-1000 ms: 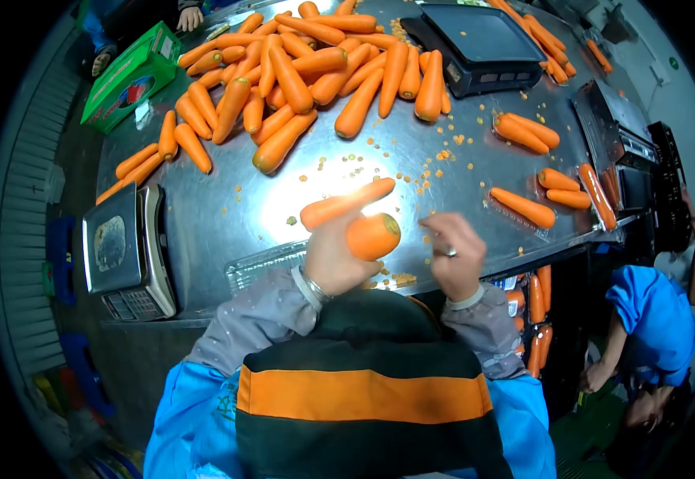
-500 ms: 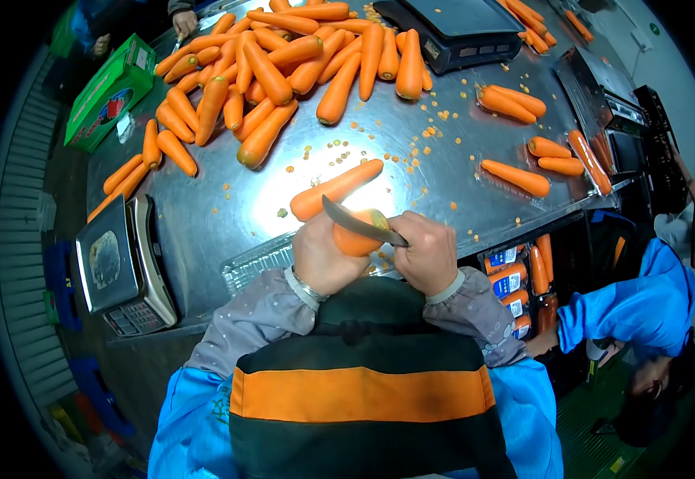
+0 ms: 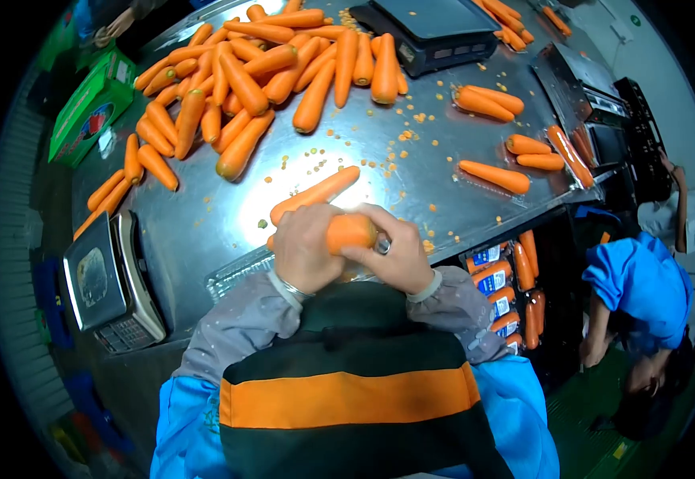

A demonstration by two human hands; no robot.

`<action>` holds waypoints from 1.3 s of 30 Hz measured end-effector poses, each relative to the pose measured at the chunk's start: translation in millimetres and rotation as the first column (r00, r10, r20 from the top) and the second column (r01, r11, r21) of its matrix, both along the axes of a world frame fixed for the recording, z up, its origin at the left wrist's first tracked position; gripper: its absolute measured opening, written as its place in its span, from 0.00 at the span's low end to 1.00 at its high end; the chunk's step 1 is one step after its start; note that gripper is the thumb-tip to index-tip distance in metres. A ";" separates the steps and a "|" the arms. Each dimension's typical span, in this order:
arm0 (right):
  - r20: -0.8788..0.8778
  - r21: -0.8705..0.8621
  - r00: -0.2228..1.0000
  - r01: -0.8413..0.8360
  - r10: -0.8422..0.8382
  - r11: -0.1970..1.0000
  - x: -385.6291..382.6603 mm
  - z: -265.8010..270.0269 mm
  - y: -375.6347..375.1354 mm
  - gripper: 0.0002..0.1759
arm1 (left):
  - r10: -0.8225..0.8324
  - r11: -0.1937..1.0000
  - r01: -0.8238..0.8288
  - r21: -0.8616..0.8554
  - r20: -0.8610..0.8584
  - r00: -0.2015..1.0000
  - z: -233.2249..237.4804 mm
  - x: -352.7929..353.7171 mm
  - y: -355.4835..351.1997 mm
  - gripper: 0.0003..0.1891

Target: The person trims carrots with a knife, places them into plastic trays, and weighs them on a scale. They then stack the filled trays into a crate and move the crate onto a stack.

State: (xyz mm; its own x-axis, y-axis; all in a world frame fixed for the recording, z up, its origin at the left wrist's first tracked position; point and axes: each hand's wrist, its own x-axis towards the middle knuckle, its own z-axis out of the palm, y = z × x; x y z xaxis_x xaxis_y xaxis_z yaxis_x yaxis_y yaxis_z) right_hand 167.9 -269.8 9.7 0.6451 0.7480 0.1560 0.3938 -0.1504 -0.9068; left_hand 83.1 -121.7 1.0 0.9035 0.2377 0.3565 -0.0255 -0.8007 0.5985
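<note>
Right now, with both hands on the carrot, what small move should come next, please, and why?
Probably ease the right hand off the carrot: it and the left hand cover both its ends, leaving only the middle exposed.

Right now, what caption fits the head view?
The left hand and right hand grip a carrot at a steel table heaped with carrots, scale beside.
</note>
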 end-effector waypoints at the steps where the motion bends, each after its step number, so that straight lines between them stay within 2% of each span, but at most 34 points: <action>1: -0.128 0.122 0.991 0.066 -0.050 0.990 4.9 -20.0 -1.1 0.25 | -0.024 1.000 0.024 0.005 -0.006 1.000 -3.3 1.0 5.6 0.25; 2: -0.259 0.234 0.963 0.140 -0.077 0.962 9.7 -34.9 -4.4 0.24 | -0.067 0.997 0.070 0.025 -0.116 0.991 -9.8 -0.2 22.3 0.30; 3: -0.703 0.079 0.707 0.178 -0.072 0.981 16.7 -30.7 -20.5 0.21 | -0.079 0.997 0.078 -0.013 -0.163 0.983 -8.4 -4.9 41.3 0.31; 4: -0.835 0.146 0.549 0.299 -0.045 0.943 19.0 -27.0 -23.8 0.20 | -0.089 0.996 0.081 -0.047 -0.209 0.974 -4.7 -8.1 55.8 0.32; 5: -0.909 0.193 0.415 0.322 0.045 0.927 26.1 -31.1 -30.6 0.21 | -0.115 0.949 0.043 -0.311 -0.218 0.969 -3.7 -9.1 61.8 0.33; 6: -0.953 0.234 0.268 0.353 0.141 0.906 30.6 -40.3 -37.3 0.21 | -0.144 0.834 -0.004 -0.552 -0.225 0.964 -2.2 -11.6 63.5 0.34; 7: -0.958 0.259 0.202 0.304 0.204 0.917 28.8 -50.9 -38.5 0.21 | -0.225 0.551 0.007 -0.834 -0.141 0.964 14.2 -8.1 46.7 0.33; 8: -0.957 0.287 0.127 0.253 0.263 0.924 24.1 -61.9 -38.4 0.21 | -0.307 0.512 0.129 -0.849 -0.040 0.951 6.3 -2.5 39.1 0.27; 9: -0.946 0.323 0.049 0.201 0.320 0.925 20.6 -67.5 -36.1 0.20 | -0.320 0.472 0.197 -0.860 0.041 0.946 3.3 2.3 31.3 0.24; 10: -0.959 0.283 0.046 0.130 0.279 0.950 18.9 -59.8 -31.7 0.18 | -0.329 0.433 0.265 -0.862 0.123 0.936 2.6 7.6 23.1 0.21; 11: -0.877 0.065 0.480 0.078 0.020 0.995 16.1 -61.0 -29.2 0.14 | -0.214 0.299 0.235 -0.925 0.175 0.961 3.8 12.2 13.5 0.12; 12: -0.554 -0.151 0.812 0.121 -0.185 0.981 11.8 -62.7 -26.4 0.10 | -0.219 0.471 0.152 -0.869 0.052 0.974 8.3 11.6 8.1 0.10; 13: -0.166 0.063 0.944 0.298 -0.285 0.952 9.4 -65.7 -24.1 0.08 | -0.193 0.629 0.064 -0.775 -0.075 0.978 15.7 9.4 5.5 0.09; 14: 0.129 0.131 0.943 0.290 -0.307 0.948 15.7 -61.3 -27.4 0.14 | -0.142 0.763 -0.020 -0.646 -0.198 0.970 20.1 7.5 3.6 0.08; 15: 0.261 0.144 0.925 0.245 -0.275 0.959 16.0 -51.3 -28.1 0.15 | -0.035 0.879 -0.061 -0.472 -0.190 0.981 9.5 5.0 0.0 0.07; 16: 0.386 0.151 0.887 0.211 -0.254 0.966 11.7 -40.8 -28.4 0.16 | 0.002 0.918 -0.101 -0.383 -0.251 0.968 11.1 3.6 -0.1 0.07; 19: 0.517 -0.012 0.850 0.126 -0.102 0.992 2.3 -16.0 -22.4 0.16 | 0.074 0.962 -0.136 -0.238 -0.254 0.964 10.9 3.2 -5.0 0.05; 24: 0.544 -0.034 0.834 0.131 -0.092 0.991 -3.2 -16.8 -7.8 0.16 | 0.100 0.980 -0.142 -0.140 -0.271 0.957 6.3 -0.2 -7.8 0.04; 30: 0.489 -0.036 0.860 0.184 -0.144 0.982 -1.0 -43.7 -7.8 0.14 | 0.049 0.978 -0.113 -0.174 -0.338 0.940 2.7 -0.4 -5.7 0.11; 31: 0.473 -0.043 0.867 0.198 -0.154 0.979 0.5 -50.5 -8.6 0.14 | 0.049 0.978 -0.123 -0.171 -0.381 0.923 0.9 0.7 -6.2 0.15; 33: 0.447 -0.113 0.881 0.226 -0.154 0.968 2.4 -53.2 -12.3 0.13 | 0.053 0.976 -0.134 -0.175 -0.402 0.914 -0.4 1.9 -8.4 0.13; 36: 0.427 -0.116 0.873 0.311 -0.236 0.943 10.7 -71.6 -16.7 0.14 | 0.039 0.975 -0.128 -0.182 -0.430 0.902 1.7 0.9 -11.1 0.10; 37: 0.315 -0.223 0.908 0.354 -0.276 0.908 22.4 -81.9 -25.4 0.14 | 0.032 0.976 -0.123 -0.182 -0.435 0.900 4.4 2.0 -10.2 0.08; 39: 0.251 -0.176 0.920 0.350 -0.302 0.920 29.5 -85.3 -37.8 0.14 | 0.057 0.980 -0.135 -0.150 -0.437 0.898 9.1 8.5 -11.0 0.06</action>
State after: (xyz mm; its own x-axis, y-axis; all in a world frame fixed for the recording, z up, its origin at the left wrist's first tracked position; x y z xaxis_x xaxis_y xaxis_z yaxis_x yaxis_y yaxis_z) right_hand 197.4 -307.6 -75.6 0.8272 0.5327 0.1790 0.4710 -0.4836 -0.7377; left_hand 91.6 -132.7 10.1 0.9287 0.3529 -0.1139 0.3359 -0.6703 0.6617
